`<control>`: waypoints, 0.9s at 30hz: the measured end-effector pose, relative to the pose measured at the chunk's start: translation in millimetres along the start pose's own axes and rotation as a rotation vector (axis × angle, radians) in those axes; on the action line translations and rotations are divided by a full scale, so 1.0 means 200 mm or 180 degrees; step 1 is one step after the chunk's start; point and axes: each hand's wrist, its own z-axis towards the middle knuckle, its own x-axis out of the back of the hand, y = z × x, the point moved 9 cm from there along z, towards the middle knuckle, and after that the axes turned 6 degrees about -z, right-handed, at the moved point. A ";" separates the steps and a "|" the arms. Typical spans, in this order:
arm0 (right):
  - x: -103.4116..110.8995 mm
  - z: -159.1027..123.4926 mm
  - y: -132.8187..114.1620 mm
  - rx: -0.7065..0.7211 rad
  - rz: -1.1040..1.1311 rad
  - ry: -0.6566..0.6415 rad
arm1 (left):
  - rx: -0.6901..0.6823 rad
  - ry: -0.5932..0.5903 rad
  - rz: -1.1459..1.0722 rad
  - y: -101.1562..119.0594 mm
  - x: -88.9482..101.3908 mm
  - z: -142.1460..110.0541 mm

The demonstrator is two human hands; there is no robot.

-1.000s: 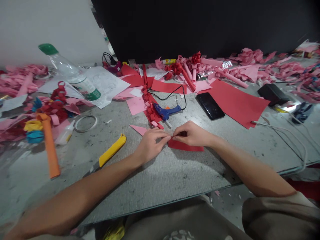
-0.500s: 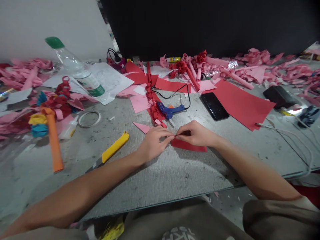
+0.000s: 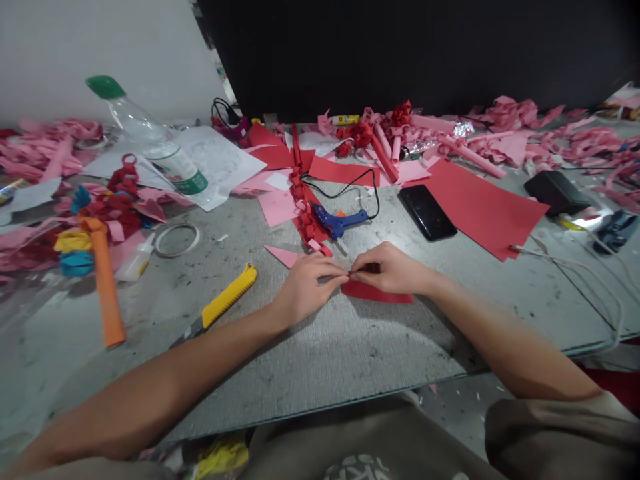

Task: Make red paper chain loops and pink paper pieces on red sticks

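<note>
Fingers of both hands pinch a red paper (image 3: 379, 292) lying flat on the table (image 3: 320, 353); left hand (image 3: 306, 287) and right hand (image 3: 387, 268) meet at its near-left edge, just below the glue gun (image 3: 339, 221).

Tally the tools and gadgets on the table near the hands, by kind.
Yellow utility knife: 1
Blue glue gun: 1
Black phone: 1
Tape roll: 1
Plastic bottle: 1
Total: 5
Both hands pinch the red paper piece.
</note>
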 end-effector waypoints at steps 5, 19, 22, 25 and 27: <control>0.01 0.00 -0.03 0.0085 -0.0050 -0.0007 | -0.0012 0.0005 -0.0130 0.00 0.00 0.00; 0.00 -0.01 -0.06 0.0225 -0.0023 -0.0084 | 0.0053 -0.0077 -0.0492 0.00 -0.02 -0.01; 0.00 -0.01 -0.05 0.0207 -0.0039 -0.0061 | 0.0168 -0.0046 -0.0555 -0.01 -0.01 -0.01; 0.01 -0.01 -0.03 0.0126 -0.0056 -0.0013 | 0.0252 -0.0065 -0.0551 -0.01 0.00 0.00; 0.01 -0.01 -0.02 0.0074 -0.0058 0.0002 | 0.0249 -0.0135 -0.0538 0.01 -0.01 0.00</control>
